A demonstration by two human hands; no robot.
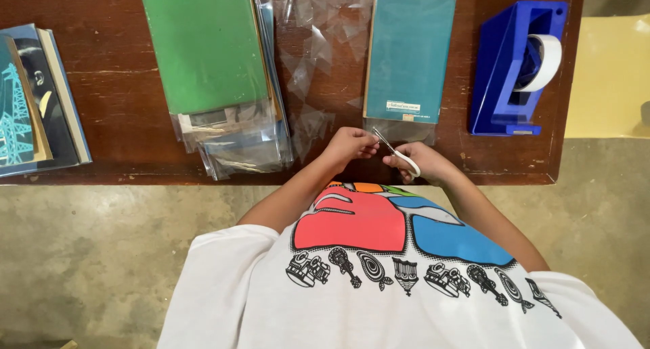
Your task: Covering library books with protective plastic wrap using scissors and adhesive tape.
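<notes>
A teal book [409, 54] lies on the brown wooden table [122, 92], sitting on a clear plastic cover whose edge [406, 130] sticks out toward me. My right hand [423, 163] grips white-handled scissors [399, 153], their blades pointing at that plastic edge. My left hand [349, 146] is right beside the scissor tips, fingers pinched at the plastic film just below the book. Clear plastic offcuts [315, 58] lie scattered to the left of the book.
A green book [203, 44] lies on a stack of plastic-wrapped books [240, 142]. A blue tape dispenser [514, 68] with a white roll stands at the right. More books [37, 98] sit at the left edge. A yellow surface [609, 78] adjoins the table's right end.
</notes>
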